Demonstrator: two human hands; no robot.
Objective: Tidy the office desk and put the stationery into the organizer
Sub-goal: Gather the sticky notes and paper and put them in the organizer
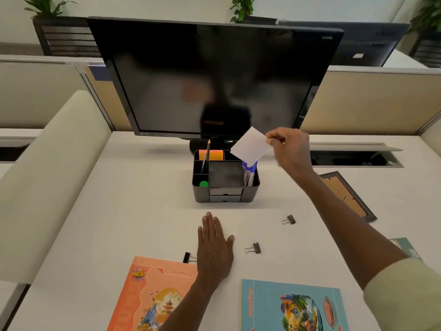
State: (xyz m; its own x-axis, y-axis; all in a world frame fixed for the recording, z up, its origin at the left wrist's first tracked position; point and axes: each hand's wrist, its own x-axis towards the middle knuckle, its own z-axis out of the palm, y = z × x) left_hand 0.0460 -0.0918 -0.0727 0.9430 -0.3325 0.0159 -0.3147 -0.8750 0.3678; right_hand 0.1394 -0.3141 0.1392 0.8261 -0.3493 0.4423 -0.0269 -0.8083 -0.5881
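A black desk organizer (225,194) stands mid-desk below the monitor. It holds orange sticky notes (216,155), a pencil (207,155), a green round item (203,183) and blue pens (249,172). My right hand (290,149) pinches a white pad of paper (250,145) in the air just above the organizer's back right corner. My left hand (214,244) lies flat on the desk, fingers straight, in front of the organizer. Three binder clips lie loose: one (288,220) at the right, one (253,248) in the middle, one (188,257) beside my left wrist.
An orange notebook (152,295) and a blue notebook (293,306) lie at the near edge. A picture frame (350,197) lies face down at the right, with another teal booklet (405,247) behind my right arm. A monitor (214,77) stands behind the organizer. A cable slot (355,158) opens at the right.
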